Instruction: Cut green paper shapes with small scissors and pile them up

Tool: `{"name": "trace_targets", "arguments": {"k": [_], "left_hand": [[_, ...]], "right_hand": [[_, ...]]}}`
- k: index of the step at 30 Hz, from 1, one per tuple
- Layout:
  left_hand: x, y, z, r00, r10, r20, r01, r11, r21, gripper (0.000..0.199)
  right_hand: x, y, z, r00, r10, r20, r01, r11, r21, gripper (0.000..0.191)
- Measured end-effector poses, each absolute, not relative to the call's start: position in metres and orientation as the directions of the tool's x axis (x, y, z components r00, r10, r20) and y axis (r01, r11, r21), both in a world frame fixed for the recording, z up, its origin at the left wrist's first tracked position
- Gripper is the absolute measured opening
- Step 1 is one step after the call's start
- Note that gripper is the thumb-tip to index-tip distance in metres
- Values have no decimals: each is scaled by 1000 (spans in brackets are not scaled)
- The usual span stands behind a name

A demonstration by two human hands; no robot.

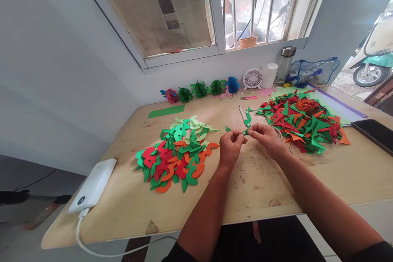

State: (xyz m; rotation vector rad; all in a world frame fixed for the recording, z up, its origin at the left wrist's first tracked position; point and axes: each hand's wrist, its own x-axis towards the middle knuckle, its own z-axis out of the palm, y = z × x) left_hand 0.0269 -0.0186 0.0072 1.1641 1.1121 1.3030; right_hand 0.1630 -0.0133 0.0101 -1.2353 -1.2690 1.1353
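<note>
My left hand [231,146] and my right hand [266,138] meet above the middle of the table, fingertips pinched together. Between them is a small green paper piece [245,132], mostly covered by the fingers. Another green paper piece [248,118] lies just beyond, beside a white pen [242,112]. A small green tip [227,129] shows behind my left hand. To the left spreads a pile of curved paper cutouts [175,157] in green, red and orange. Close to my right hand is a heap of pointed paper scraps [303,120] in similar colours.
Folded paper figures [200,89] line the wall beside a white fan [252,78] and a glass bottle [284,67]. A power bank [92,186] with a cable sits at the left edge. A phone [375,136] lies at right; pink snips [248,98] lie farther back.
</note>
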Motion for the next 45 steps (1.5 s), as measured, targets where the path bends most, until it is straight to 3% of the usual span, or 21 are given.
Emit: {"name": "trace_targets", "arguments": {"k": [11,33,39,45], "left_hand": [[28,-20,12,-6,1000,9,-140,-9,990,8],[25,-18,6,-1,998,55,-82,-55,995,14],[25,-15,3,-12,998,57,-91,-58,994,16],[24,-17,8,-23,1000,21,-133,-24,991,19]], "right_hand": [[163,-13,9,25,998,51,70,49,-996,25],[162,-14,10,-34,995,89,122,92,-988,25],[162,-15,13,-4,996,87,90,87,-992,27],[161,-14,16,126,991,55,-67,64,-996,27]]}}
